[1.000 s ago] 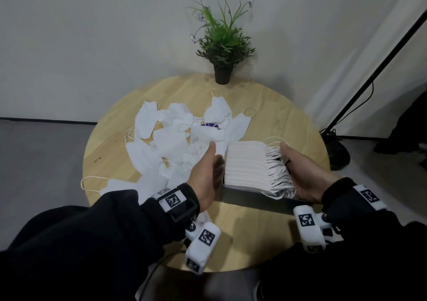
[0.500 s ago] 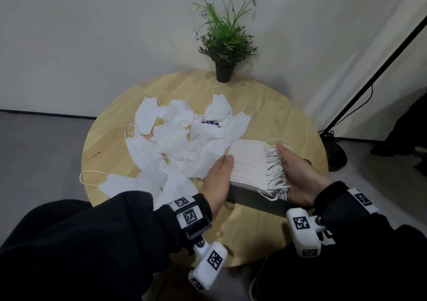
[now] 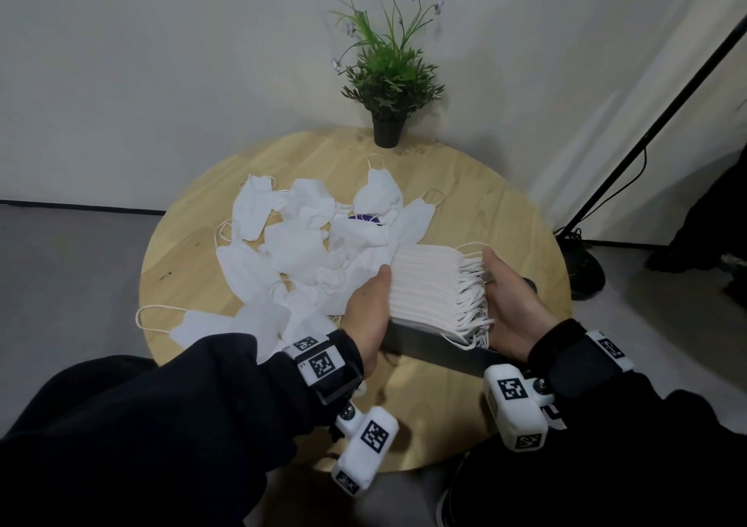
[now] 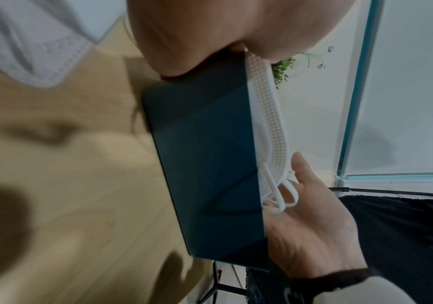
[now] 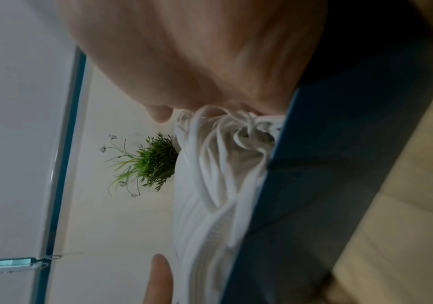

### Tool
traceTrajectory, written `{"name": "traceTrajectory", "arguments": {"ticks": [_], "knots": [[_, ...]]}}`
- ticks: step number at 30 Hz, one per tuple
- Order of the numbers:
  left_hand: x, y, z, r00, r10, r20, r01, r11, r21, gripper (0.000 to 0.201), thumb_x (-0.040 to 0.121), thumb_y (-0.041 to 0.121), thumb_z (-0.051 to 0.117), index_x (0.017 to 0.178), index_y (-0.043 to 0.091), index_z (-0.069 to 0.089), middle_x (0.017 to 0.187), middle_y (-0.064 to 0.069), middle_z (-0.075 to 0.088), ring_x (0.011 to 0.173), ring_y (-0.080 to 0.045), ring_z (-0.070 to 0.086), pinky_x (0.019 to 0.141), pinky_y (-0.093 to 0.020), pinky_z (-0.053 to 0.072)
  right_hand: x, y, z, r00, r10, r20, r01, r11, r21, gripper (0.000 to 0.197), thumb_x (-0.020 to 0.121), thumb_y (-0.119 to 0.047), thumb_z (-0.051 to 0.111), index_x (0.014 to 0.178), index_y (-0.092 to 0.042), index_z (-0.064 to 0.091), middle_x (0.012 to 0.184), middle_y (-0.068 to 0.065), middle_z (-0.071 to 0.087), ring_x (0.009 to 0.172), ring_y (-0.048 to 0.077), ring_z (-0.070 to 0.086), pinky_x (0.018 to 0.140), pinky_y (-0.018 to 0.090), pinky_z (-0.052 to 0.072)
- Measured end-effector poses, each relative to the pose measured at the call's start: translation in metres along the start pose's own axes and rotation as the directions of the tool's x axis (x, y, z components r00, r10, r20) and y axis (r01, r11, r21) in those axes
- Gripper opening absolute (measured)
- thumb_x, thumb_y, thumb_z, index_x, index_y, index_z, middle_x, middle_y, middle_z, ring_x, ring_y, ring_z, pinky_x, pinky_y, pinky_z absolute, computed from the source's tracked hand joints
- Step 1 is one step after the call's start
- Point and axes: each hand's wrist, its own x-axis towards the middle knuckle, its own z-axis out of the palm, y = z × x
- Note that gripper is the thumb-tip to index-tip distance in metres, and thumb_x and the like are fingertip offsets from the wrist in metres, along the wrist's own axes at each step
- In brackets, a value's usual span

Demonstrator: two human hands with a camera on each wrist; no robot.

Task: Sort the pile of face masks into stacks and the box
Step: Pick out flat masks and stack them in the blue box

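Observation:
A thick stack of white face masks (image 3: 428, 284) sits in the top of a dark blue box (image 3: 424, 344) at the table's near right. My left hand (image 3: 368, 308) grips the stack's left end, thumb along its edge. My right hand (image 3: 509, 304) holds the right end, where the ear loops bunch against the palm. The left wrist view shows the box wall (image 4: 205, 164) with a mask edge (image 4: 267, 115) above it and the right hand (image 4: 306, 226) beyond. In the right wrist view the stack (image 5: 210, 205) rises out of the box (image 5: 327, 164). A loose pile of masks (image 3: 299, 251) lies left of the box.
The round wooden table (image 3: 465, 187) carries a potted plant (image 3: 388, 82) at its far edge by the wall. A purple item (image 3: 364, 217) peeks from under the pile. A black stand pole (image 3: 646, 122) slants up beyond the table's right side.
The stack has sunk lower into the box. My left hand has closed in against the stack's left end, and both hands have drawn slightly nearer to me.

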Motion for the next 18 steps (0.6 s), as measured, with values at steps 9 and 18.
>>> {"name": "traceTrajectory", "arguments": {"ticks": [9,18], "knots": [[0.015,0.054,0.002,0.937,0.334,0.102,-0.348,0.868,0.353,0.061,0.105,0.058,0.043,0.152,0.019,0.047,0.152,0.007,0.05,0.141,-0.015,0.046,0.123,-0.037,0.026,0.008,-0.021,-0.016,0.997,-0.025,-0.07,0.027,0.999,0.021,0.073,0.103,-0.066,0.036,0.117,0.0,0.065,0.107,0.021,0.078,0.088,0.036,0.078,0.068,0.044,0.064],[0.023,0.049,0.018,0.736,0.195,0.648,-0.634,-0.136,0.761,0.127,0.078,0.095,0.036,0.165,0.014,-0.009,0.173,-0.001,-0.015,0.158,-0.016,-0.017,0.129,-0.05,-0.005,0.008,-0.019,-0.007,0.995,-0.071,-0.075,0.071,0.997,-0.003,0.066,0.106,-0.06,0.034,0.126,-0.004,0.064,0.121,0.021,0.074,0.106,0.035,0.075,0.086,0.043,0.059]]}}
